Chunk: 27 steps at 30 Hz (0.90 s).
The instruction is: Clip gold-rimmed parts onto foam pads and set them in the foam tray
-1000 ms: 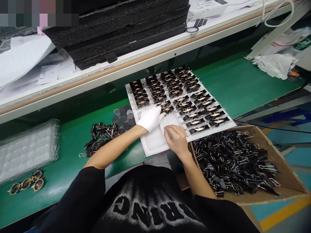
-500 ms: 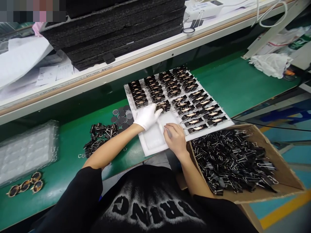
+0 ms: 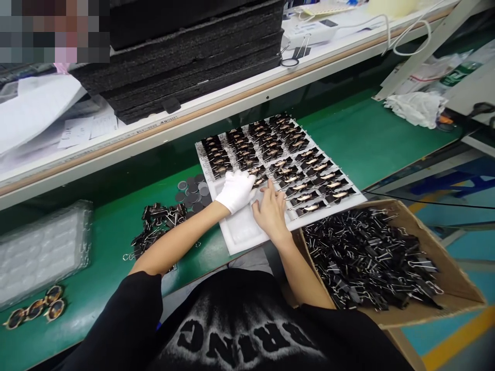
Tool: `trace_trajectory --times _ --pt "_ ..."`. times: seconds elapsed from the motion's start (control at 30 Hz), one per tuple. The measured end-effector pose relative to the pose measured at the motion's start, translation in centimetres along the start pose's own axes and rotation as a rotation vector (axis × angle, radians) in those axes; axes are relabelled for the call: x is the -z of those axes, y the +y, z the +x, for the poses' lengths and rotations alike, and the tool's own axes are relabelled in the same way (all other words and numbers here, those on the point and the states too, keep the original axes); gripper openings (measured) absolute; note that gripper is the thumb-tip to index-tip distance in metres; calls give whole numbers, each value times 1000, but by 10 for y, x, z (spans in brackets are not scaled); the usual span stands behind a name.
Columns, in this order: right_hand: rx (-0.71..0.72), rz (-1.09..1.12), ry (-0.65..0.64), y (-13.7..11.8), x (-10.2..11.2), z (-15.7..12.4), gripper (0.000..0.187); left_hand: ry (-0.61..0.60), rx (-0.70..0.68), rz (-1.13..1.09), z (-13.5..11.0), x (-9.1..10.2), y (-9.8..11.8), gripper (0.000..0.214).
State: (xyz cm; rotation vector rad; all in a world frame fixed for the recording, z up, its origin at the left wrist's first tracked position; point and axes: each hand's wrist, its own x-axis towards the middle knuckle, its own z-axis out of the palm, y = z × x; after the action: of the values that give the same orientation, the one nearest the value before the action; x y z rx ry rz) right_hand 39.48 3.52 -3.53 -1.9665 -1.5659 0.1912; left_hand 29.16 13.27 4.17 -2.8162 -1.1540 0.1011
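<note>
A white foam tray (image 3: 234, 247) bears rows of black binder clips (image 3: 288, 178), each gripping a pale piece with a dark edge. My left hand (image 3: 236, 191), in a white glove, lies over the tray with its fingers curled at a binder clip (image 3: 258, 178) at the end of a row. Its fingertips are partly hidden. My bare right hand (image 3: 271, 212) is just right of it, index finger stretched towards the same clip and thumb apart. I see nothing held in that hand. Below both hands a tray compartment shows its bare white floor.
A cardboard box (image 3: 460, 288) full of loose binder clips stands at right. Left of the tray are grey discs (image 3: 193, 191) and a heap of binder clips (image 3: 157, 221). Further left lie clear plastic trays (image 3: 42, 252) and round tortoiseshell pieces (image 3: 36, 308). Black foam sheets (image 3: 193, 62) occupy the shelf.
My right hand has moved up to the clip beside my left hand, and its fingers have spread. My left hand's fingers have curled in more. The view has shifted slightly.
</note>
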Motion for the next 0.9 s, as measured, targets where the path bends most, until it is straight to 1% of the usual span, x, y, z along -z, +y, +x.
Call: trace_trajectory --times 0.17,0.23,0.33,0.5,0.63,0.7,0.8,0.9 --pt "21 6 60 3 -5 -3 34 -35 -2 -9 20 10 19 27" --pt "18 15 72 5 -6 -4 33 -43 3 -17 26 11 22 24" --pt "18 27 76 5 -6 -4 29 -48 7 -22 32 11 21 25" --pt "25 37 87 5 -8 -3 25 -63 34 -15 36 10 23 21" --pt "24 31 75 4 -7 -3 25 -63 98 -20 36 13 28 25" --pt "18 38 74 4 -6 -3 26 -68 89 -28 34 15 27 26" --pt "20 56 99 5 -7 -4 25 -68 39 -37 33 17 24 28" --pt "37 57 116 5 -7 -4 27 -58 41 -31 33 16 21 28"
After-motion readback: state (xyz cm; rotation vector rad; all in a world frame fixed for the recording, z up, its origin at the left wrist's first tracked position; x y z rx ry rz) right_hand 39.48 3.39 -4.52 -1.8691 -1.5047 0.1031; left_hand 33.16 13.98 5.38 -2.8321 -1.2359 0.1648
